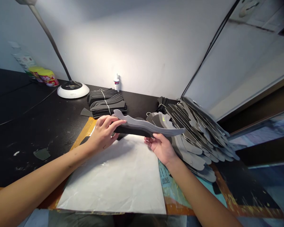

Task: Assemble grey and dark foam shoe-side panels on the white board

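A long, curved grey and black piece is held up above a white paper sheet. My left hand is closed on its left end, fingers over the top and thumb below. Under its right part, my right hand supports the lower edge with fingers curled against it. Just behind the piece's left end lies a bundle of dark strips tied with a white band. To the right, a large fanned pile of grey and black cut pieces lies beside my right hand.
A lamp with a white base stands at the back left, near yellow and pink tubs and a clear bottle. A small white bottle stands by the wall. A dark scrap lies left.
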The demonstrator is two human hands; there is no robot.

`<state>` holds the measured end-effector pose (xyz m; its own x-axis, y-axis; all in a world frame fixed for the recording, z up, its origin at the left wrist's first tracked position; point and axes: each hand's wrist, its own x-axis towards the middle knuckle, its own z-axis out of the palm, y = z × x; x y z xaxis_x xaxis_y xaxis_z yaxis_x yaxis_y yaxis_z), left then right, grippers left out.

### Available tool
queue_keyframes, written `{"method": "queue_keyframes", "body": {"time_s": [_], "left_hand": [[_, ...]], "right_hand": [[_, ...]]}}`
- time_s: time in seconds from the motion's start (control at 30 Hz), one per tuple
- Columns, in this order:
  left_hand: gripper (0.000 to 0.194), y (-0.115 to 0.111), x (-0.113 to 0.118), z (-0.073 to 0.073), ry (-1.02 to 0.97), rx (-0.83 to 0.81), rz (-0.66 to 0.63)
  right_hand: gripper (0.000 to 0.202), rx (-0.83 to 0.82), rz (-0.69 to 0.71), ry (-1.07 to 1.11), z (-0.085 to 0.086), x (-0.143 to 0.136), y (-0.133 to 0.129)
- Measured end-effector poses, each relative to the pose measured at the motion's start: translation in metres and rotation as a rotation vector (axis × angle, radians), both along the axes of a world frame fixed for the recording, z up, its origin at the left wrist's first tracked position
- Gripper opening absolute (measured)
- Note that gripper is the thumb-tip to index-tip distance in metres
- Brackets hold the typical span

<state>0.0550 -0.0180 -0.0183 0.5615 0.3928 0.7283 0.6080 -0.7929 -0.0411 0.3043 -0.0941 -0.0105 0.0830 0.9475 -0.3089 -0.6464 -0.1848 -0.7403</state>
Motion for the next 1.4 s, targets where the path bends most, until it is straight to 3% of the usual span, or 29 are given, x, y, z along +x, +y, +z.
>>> {"method": "queue_keyframes", "body": {"time_s": [0.33,0.87,1.03,1.17,1.33,1.4], "left_hand": [[0.043,0.0,0.0,-0.001,-0.042,-0.038,-0.012],[0.05,-0.001,-0.001,-0.001,-0.094,-0.127,-0.055],[0.056,-0.004,-0.004,0.006,-0.288,-0.434,-0.216],[0.054,0.002,-0.005,0.007,-0.602,-0.588,-0.117],[0.044,0.012,-0.005,0.003,-0.94,-0.999,-0.188],[0.046,0.013,-0.005,0.001,-1.027,-1.083,-0.196]], "right_hand": [[0.043,0.005,0.057,0.001,-0.002,0.002,0.002],[0.036,0.009,0.043,0.014,0.0,0.001,0.0],[0.03,-0.078,-0.016,0.049,0.002,0.003,0.002],[0.027,-0.114,-0.038,0.056,0.005,0.004,0.002],[0.029,-0.114,-0.032,0.026,0.007,0.003,0.001],[0.03,-0.116,-0.013,0.008,0.008,0.003,0.0]]}}
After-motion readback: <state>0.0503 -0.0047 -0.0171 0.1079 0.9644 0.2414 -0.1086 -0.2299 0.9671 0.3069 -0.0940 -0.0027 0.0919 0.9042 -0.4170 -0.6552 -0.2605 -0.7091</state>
